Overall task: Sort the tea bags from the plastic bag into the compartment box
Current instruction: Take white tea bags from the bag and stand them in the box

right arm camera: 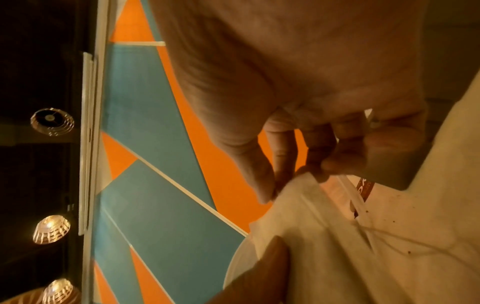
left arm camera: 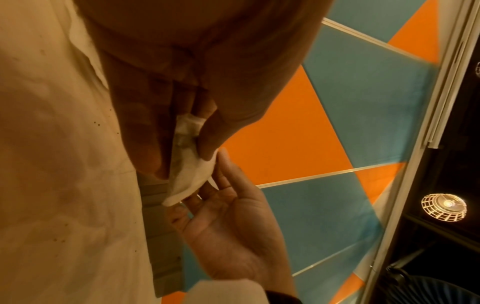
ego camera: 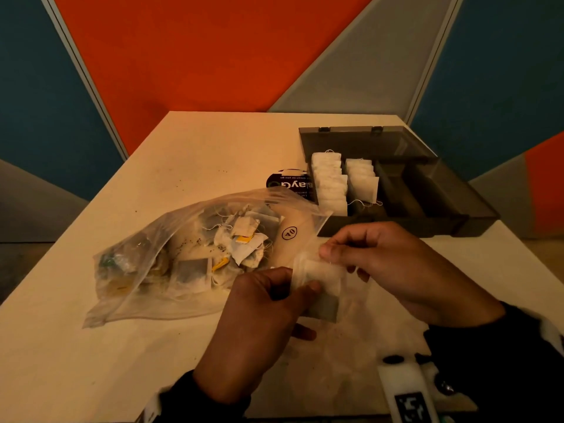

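Hands together over the near worktop: left hand and right hand each pinch one tea bag, grip tight on its edges. Next, I'd judge, right to the box, beside the filed rows; the bag waits left.
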The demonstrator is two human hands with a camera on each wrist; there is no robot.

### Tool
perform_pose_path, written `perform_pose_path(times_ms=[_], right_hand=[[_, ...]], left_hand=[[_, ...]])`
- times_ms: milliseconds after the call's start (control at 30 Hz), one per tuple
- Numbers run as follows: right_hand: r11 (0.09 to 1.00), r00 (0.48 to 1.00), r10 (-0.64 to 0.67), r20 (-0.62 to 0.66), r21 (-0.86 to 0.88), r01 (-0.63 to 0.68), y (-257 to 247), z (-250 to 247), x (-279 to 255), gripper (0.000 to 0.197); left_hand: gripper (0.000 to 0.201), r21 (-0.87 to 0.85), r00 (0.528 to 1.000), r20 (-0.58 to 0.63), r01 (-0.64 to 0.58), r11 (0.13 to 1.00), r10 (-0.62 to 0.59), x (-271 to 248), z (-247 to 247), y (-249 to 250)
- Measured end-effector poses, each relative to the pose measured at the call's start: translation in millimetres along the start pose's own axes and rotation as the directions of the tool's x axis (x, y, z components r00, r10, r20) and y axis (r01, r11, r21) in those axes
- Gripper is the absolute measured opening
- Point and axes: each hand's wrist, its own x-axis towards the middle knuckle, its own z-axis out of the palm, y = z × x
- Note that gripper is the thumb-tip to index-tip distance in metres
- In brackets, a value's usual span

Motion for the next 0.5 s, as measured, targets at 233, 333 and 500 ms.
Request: perform_pose_path(times_ms=[233,333,500], right_hand=[[1.000,0.986,-0.013,-0.169,0.006,0.014,-2.5,-15.3,9.7,0.009],[0.981,0.996,-0.084,0.038,-0.173,0.089,-6.8,-15.5,2.4,0.023],[0.855,0.969,-0.086,0.231,-0.483,0.191,-9.3,-11.2,-4.0,0.019]], left_hand=[[0.013,-0.026,1.000,-0.001,0.019,0.999,-0.019,1.0,-2.3,-0.8],[0.013,-0.019,1.000,0.000,0.018,1.000,-0.018,2.3,-2.8,0.1],[0.014,-0.010,0.999,0.012,0.037,0.999,-0.037,3.6,-1.7,-0.2]])
